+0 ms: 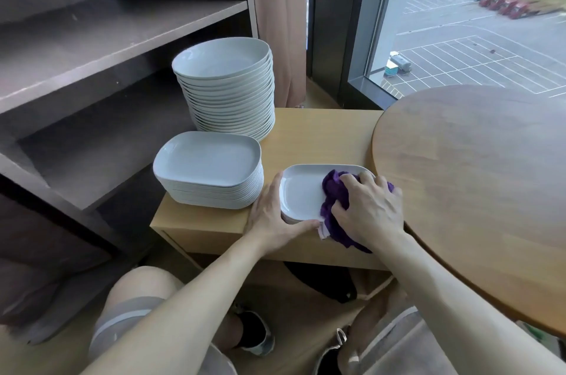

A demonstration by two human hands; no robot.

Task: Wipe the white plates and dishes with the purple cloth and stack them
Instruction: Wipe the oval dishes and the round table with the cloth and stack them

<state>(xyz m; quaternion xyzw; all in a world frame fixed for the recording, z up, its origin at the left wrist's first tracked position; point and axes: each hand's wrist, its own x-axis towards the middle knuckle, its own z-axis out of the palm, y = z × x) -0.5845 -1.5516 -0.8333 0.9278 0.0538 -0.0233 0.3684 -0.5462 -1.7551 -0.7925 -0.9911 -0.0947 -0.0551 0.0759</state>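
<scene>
Purple cloth — white tag, right hand gripping

We saw soft daylight come from the window at upper right, leaving the shelves at left dim. The plates carried a mild sheen and soft shadows. Wide-angle distortion bowed the edges, and the corners looked smeared.
</scene>
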